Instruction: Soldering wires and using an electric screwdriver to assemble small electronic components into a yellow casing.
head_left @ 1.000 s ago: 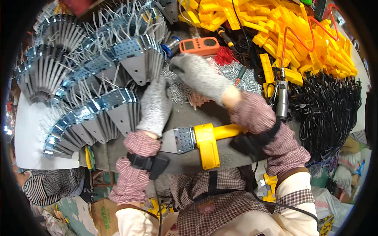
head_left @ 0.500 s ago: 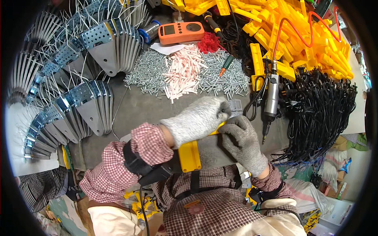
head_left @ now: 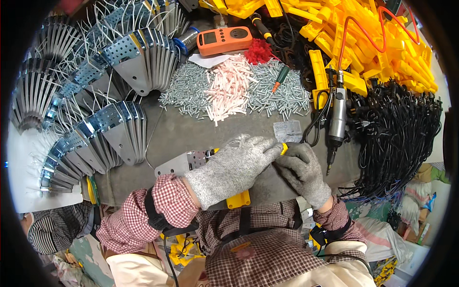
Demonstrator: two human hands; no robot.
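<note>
Both gloved hands have closed in: left hand (head_left: 233,173) now covers the yellow plastic-and-metal bracket piece (head_left: 237,198), right hand (head_left: 303,173) pinching its tip.

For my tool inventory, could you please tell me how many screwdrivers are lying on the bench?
2: a green-handled screwdriver lies on the screw pile, and a black-and-yellow screwdriver lies beside the orange meter. Others may be buried under the clutter.
</note>
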